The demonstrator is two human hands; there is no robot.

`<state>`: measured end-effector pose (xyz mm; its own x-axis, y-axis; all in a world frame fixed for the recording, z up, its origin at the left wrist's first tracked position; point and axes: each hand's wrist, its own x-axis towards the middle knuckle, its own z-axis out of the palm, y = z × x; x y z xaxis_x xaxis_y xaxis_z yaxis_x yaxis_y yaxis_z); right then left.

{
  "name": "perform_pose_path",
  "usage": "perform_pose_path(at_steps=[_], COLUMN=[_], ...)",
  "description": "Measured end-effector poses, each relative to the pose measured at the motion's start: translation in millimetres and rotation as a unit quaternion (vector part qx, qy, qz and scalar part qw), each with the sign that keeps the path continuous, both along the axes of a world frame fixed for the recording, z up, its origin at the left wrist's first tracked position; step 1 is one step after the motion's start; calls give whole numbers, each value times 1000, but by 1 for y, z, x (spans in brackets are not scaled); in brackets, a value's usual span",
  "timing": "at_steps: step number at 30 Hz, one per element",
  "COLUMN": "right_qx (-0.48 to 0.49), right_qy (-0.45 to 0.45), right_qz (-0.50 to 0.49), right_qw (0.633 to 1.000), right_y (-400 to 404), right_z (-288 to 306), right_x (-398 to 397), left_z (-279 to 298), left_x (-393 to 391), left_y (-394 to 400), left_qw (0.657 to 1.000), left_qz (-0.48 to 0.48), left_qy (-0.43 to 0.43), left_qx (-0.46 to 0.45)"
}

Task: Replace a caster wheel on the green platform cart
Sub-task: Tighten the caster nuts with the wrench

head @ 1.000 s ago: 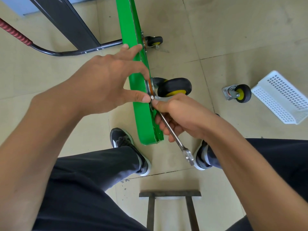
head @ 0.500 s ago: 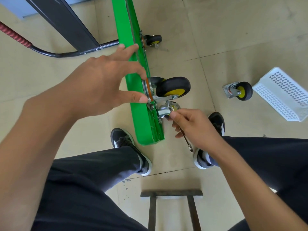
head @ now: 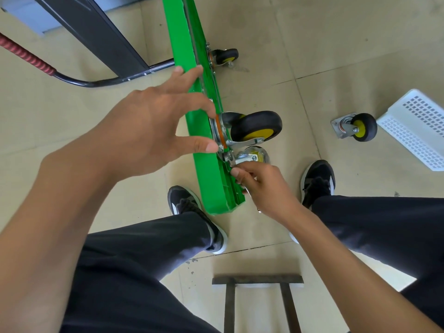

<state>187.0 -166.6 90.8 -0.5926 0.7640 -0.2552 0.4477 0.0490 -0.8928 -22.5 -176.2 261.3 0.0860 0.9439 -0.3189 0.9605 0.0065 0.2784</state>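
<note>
The green platform cart (head: 192, 92) stands tipped on its edge on the tiled floor (head: 312, 44), its underside turned toward the person's right. Against that underside, near the cart's nearest corner, sits the caster wheel (head: 255, 127) being fitted: black tyre, yellow hub, its steel mounting plate (head: 219, 131) flat on the green deck.

The left hand (head: 149, 131) reaches across the cart's top edge; its thumb and forefinger are spread apart, their tips pressing the plate's two ends to keep it seated, the other fingers lying straight along the green edge. Just below the plate, the right hand (head: 259, 183) has its fingers curled together around a wrench (head: 249, 195), of which only slivers of metal show; whether its head sits on a fastener at the plate's lower corner cannot be told.

A second caster stays mounted farther along the cart (head: 225, 56). A loose caster (head: 358, 127) lies on the floor well to the cart's right, beside a white perforated basket (head: 418, 131).

Risks from here, as I judge them: the plate is held only by fingertip pressure, so a hard pull on the wrench could slide it off its holes or tip the edge-standing cart. A wrench slipping off a half-seated nut could strike the left thumb, which sits just beside it.
</note>
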Motion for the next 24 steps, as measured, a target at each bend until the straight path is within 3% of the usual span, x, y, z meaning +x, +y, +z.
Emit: perform_pose_path(at_steps=[20, 24], right_qx=[-32, -22], right_qy=[-21, -53], right_qz=[48, 11], right_qw=[998, 998], right_y=[8, 3], right_z=[1, 9], right_x=[-7, -7], left_z=[3, 4], left_x=[2, 2], left_y=[1, 1], left_qw=[1000, 1000], left_qz=[2, 2], left_qy=[14, 13], left_qx=[-13, -16])
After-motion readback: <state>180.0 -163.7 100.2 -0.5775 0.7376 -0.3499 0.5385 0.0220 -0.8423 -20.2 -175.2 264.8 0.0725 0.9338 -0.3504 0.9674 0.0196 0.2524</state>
